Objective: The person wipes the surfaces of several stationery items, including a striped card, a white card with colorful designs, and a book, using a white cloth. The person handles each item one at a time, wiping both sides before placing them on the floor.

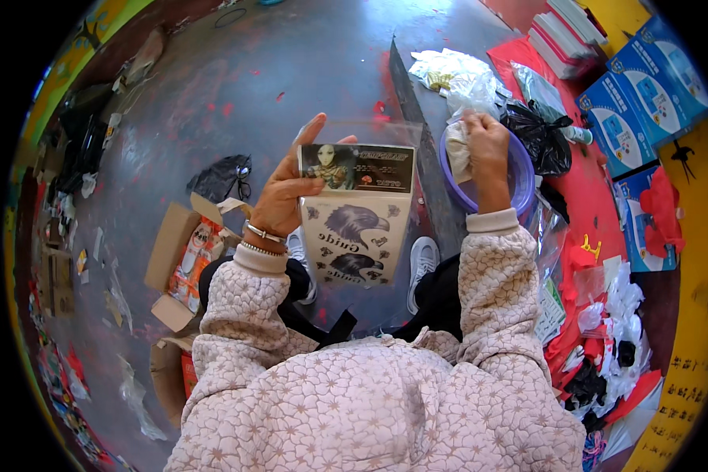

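My left hand holds up a clear plastic sleeve with a dark header card and a pale sheet printed with eagle heads. My thumb and fingers pinch its upper left edge. My right hand reaches into a purple plastic basin and grips a small white bundle at the basin's left side. Both arms wear a pale quilted floral jacket. My white shoes show below the sleeve.
An open cardboard box of packets lies at my left on the grey floor. A red surface at right carries blue boxes, stacked books, a black bag and white plastic bags. A dark plank runs along it.
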